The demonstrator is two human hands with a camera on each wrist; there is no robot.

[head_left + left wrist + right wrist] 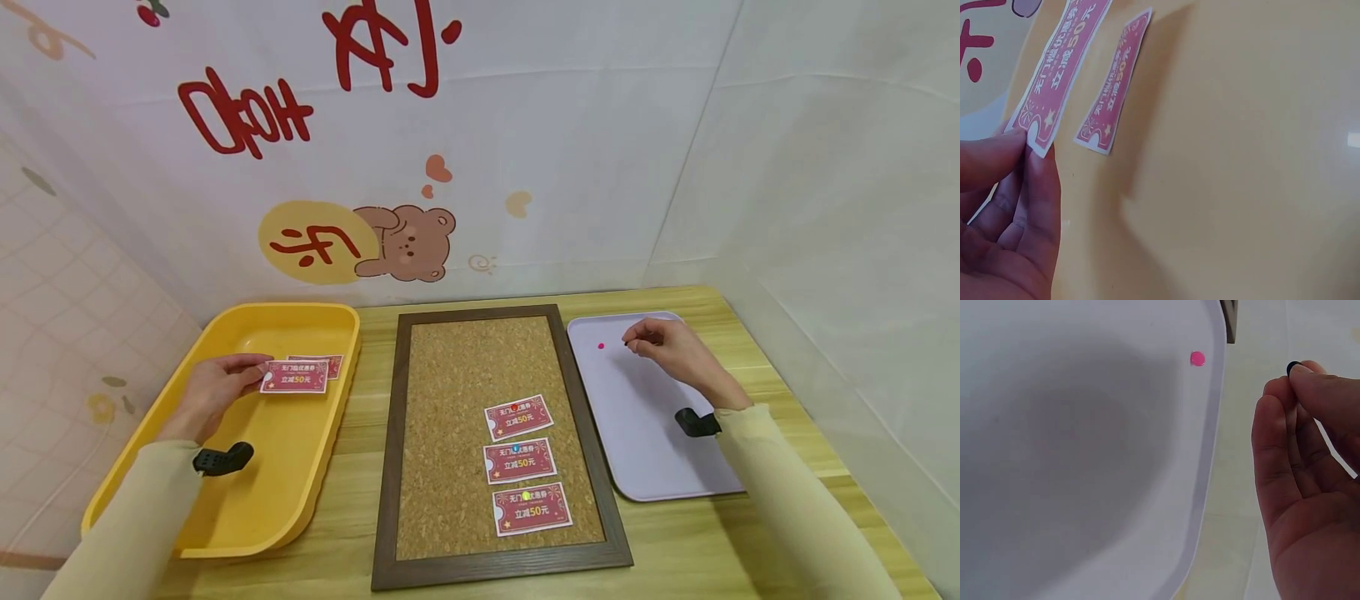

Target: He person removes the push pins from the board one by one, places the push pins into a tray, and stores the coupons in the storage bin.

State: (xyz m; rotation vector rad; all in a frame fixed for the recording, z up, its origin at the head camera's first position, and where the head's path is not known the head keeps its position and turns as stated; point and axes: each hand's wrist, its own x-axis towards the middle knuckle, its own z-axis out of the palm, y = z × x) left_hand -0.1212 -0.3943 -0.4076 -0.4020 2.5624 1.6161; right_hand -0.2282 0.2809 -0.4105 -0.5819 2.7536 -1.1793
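Note:
Over the yellow bin, my left hand point(212, 392) pinches one end of a red-and-white paper coupon point(295, 379) between thumb and fingers. Another coupon point(1113, 87) lies behind it in the bin. My right hand point(682, 357), above the lilac tray, pinches a small black thumbtack point(1293, 366) at its fingertips; only part of its head shows. A pink thumbtack point(601, 346) is on the tray. Three coupons are on the framed corkboard point(446, 417): the upper coupon point(525, 422) carries a red tack, the middle coupon point(528, 469) a blue one, the lowest coupon point(536, 517) a yellow one.
To the left stands the deep yellow bin point(277, 500), and the lilac tray point(660, 467) lies to the right of the corkboard. The wooden table point(348, 500) meets a printed white wall point(585, 167) behind and a plain wall on the right.

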